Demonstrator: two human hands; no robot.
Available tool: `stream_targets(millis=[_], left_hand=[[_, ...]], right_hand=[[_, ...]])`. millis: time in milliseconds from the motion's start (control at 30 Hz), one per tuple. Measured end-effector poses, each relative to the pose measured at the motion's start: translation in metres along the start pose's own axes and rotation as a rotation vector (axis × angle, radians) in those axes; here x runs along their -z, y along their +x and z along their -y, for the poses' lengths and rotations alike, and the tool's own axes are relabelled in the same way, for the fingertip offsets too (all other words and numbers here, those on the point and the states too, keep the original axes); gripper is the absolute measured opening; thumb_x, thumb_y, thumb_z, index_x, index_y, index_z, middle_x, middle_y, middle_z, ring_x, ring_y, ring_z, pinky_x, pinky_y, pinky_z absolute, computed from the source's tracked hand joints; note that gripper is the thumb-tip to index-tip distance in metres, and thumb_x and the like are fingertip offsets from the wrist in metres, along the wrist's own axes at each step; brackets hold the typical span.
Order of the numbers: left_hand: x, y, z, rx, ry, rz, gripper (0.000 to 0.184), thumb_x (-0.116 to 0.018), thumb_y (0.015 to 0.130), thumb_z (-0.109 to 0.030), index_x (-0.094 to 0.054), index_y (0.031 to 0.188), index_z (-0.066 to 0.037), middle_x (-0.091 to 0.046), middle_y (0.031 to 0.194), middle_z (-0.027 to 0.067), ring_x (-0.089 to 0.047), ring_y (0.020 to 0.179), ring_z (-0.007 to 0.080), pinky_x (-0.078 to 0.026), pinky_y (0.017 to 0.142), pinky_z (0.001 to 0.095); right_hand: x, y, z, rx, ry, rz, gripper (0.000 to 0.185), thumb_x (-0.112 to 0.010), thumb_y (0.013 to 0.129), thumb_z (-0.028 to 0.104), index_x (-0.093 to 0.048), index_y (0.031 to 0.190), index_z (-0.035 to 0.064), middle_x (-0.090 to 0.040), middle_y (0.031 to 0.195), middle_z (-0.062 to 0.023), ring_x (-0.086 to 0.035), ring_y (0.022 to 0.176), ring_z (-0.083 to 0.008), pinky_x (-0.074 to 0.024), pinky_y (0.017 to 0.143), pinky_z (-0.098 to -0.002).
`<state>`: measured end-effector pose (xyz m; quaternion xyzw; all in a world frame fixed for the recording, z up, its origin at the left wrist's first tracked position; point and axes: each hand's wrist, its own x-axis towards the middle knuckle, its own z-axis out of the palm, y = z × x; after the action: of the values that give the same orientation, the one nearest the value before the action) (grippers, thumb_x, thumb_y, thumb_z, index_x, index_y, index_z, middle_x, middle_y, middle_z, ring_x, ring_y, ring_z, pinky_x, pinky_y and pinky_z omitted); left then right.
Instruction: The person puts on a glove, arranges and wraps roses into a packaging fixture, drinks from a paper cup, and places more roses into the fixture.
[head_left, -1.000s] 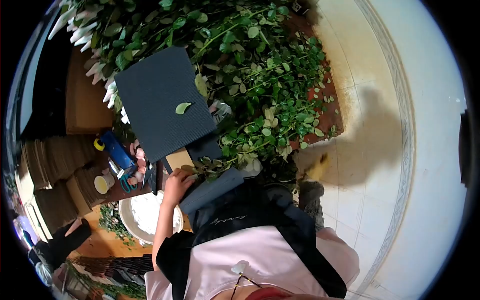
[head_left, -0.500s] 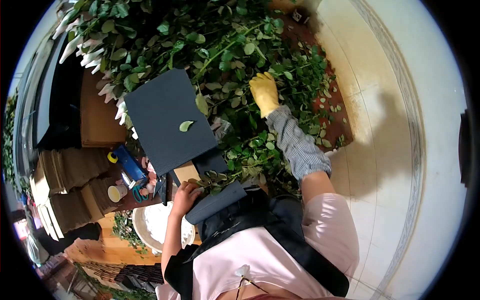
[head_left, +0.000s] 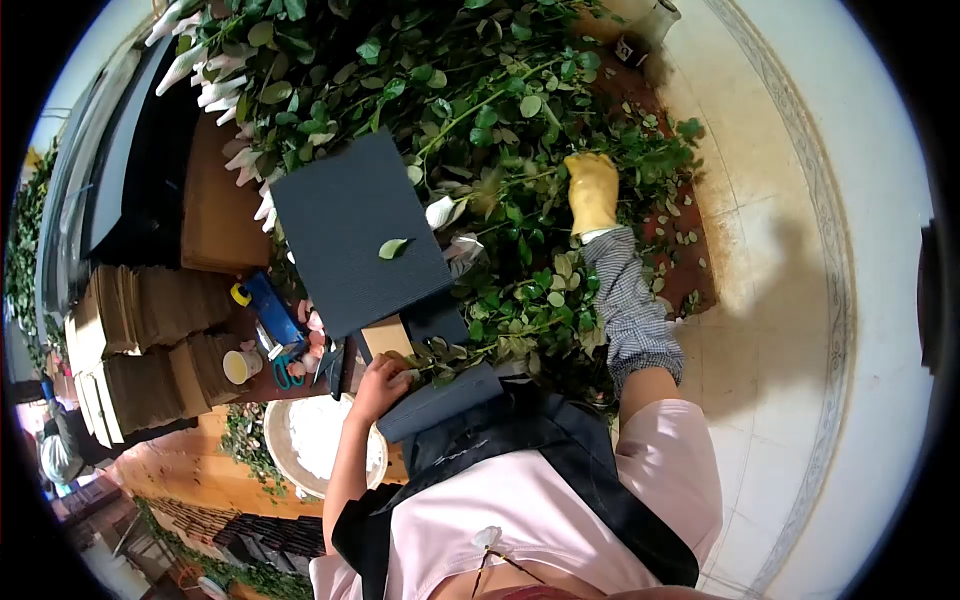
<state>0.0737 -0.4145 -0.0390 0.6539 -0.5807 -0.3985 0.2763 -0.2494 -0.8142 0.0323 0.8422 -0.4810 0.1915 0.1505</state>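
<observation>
My right hand (head_left: 592, 195), in a yellow glove with a grey knitted sleeve, is closed around a rose stem above the leafy pile. The white head of a rose (head_left: 441, 212) lies to its left, seemingly on the same stem; leaves spread out right of the glove. My bare left hand (head_left: 380, 385) is curled at the edge of the dark padded roll (head_left: 440, 402) by my waist. Leafy rose stems (head_left: 435, 360) extend rightward from its fingers, their near ends hidden. A dark ribbed board (head_left: 360, 220) with a loose leaf on it lies between the hands.
Many green rose stems (head_left: 480, 80) with wrapped white heads cover the table. Left are stacked cardboard sheets (head_left: 150, 340), a yellow cup (head_left: 240, 367), teal scissors (head_left: 288, 372) and a blue tool (head_left: 272, 310). A round tub (head_left: 320, 445) of white material stands below. A tiled floor (head_left: 745, 330) lies right.
My gloved hand has moved right across the leaves, and a white rose head has come into view beside the board. My left hand keeps its place at the roll. The whole view has shifted slightly.
</observation>
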Motion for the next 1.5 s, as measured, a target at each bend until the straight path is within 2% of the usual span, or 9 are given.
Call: stream_targets(millis=[167,300,333,767,967,1133,1267,1367,1500], left_hand=[[-0.001,0.003,-0.004,0.082,0.023,0.028,0.027,-0.076,0.076,-0.011,-0.066,0.099,0.0,-0.06,0.101,0.0165,-0.06,0.098,0.0346,-0.051,0.085,0.0389],[-0.002,0.002,0.001,0.046,0.064,0.03,0.027,-0.075,0.079,-0.013,-0.067,0.101,0.0,-0.059,0.103,0.017,-0.06,0.099,0.0361,-0.05,0.088,0.0415],[-0.001,0.002,-0.001,0.047,0.069,0.024,0.027,-0.075,0.079,-0.013,-0.067,0.101,0.0,-0.059,0.103,0.017,-0.06,0.099,0.0361,-0.05,0.088,0.0415],[-0.004,0.002,0.005,0.041,0.073,0.023,0.026,-0.076,0.08,-0.013,-0.067,0.101,-0.001,-0.06,0.104,0.016,-0.062,0.095,0.0343,-0.052,0.082,0.0398],[-0.005,0.005,0.005,-0.007,-0.035,0.007,0.025,-0.076,0.076,-0.007,-0.067,0.098,0.0,-0.061,0.102,0.0153,-0.064,0.095,0.0311,-0.054,0.081,0.0378],[-0.009,0.005,0.011,-0.03,-0.026,-0.019,0.026,-0.076,0.074,-0.007,-0.067,0.098,0.0,-0.06,0.101,0.0159,-0.066,0.088,0.0305,-0.055,0.079,0.0363],[-0.006,0.005,0.009,-0.023,-0.002,-0.016,0.027,-0.075,0.073,-0.008,-0.068,0.099,0.0,-0.061,0.101,0.0161,-0.065,0.088,0.0315,-0.055,0.08,0.0369],[-0.01,0.004,0.019,-0.064,0.006,-0.048,0.027,-0.075,0.073,-0.008,-0.068,0.099,-0.001,-0.061,0.1,0.0161,-0.064,0.089,0.0318,-0.054,0.082,0.0373],[-0.015,0.005,0.025,-0.088,-0.005,-0.081,0.026,-0.075,0.074,-0.009,-0.068,0.098,-0.001,-0.061,0.1,0.0163,-0.064,0.091,0.0324,-0.053,0.08,0.0384]], right_hand=[[-0.027,-0.022,0.018,-0.185,-0.094,0.502,0.02,-0.06,0.08,0.01,-0.073,0.095,0.0088,-0.072,0.093,-0.0112,-0.067,0.096,-0.028,-0.049,0.093,-0.0392],[-0.023,-0.027,0.008,-0.115,-0.101,0.354,0.027,-0.06,0.079,0.005,-0.071,0.103,0.0072,-0.071,0.099,-0.0117,-0.064,0.103,-0.0286,-0.047,0.095,-0.0401],[-0.021,-0.024,0.01,-0.123,-0.05,0.294,0.045,-0.075,0.062,0.017,-0.07,0.107,0.0089,-0.07,0.105,-0.0103,-0.063,0.107,-0.0269,-0.0455,0.098,-0.0397],[0.013,-0.022,0.047,-0.184,0.453,0.416,0.044,-0.063,0.091,0.012,-0.055,0.134,0.0034,-0.064,0.126,-0.0181,-0.06,0.115,-0.0342,-0.0485,0.1,-0.0402],[0.116,-0.017,0.188,0.456,1.185,0.26,0.048,-0.064,0.092,0.025,-0.056,0.135,0.0055,-0.061,0.132,-0.0156,-0.057,0.123,-0.0322,-0.0451,0.104,-0.0418],[0.049,-0.022,0.251,0.265,0.698,1.22,0.059,-0.044,0.098,0.054,-0.067,0.12,0.0039,-0.067,0.121,-0.0182,-0.061,0.114,-0.0357,-0.0448,0.101,-0.0452],[0.033,-0.031,0.253,0.183,0.759,1.144,0.057,-0.044,0.099,0.051,-0.067,0.12,0.0037,-0.067,0.118,-0.0191,-0.061,0.114,-0.0362,-0.0451,0.099,-0.0434],[0.048,-0.051,0.231,0.146,1.433,0.581,0.034,-0.061,0.096,0.024,-0.063,0.125,0.0058,-0.065,0.124,-0.014,-0.063,0.111,-0.0249,-0.0507,0.094,-0.0361],[0.042,-0.027,0.142,-0.291,0.826,0.201,0.031,-0.063,0.089,0.016,-0.065,0.119,0.01,-0.063,0.129,-0.0122,-0.059,0.117,-0.0256,-0.0465,0.101,-0.0387]])
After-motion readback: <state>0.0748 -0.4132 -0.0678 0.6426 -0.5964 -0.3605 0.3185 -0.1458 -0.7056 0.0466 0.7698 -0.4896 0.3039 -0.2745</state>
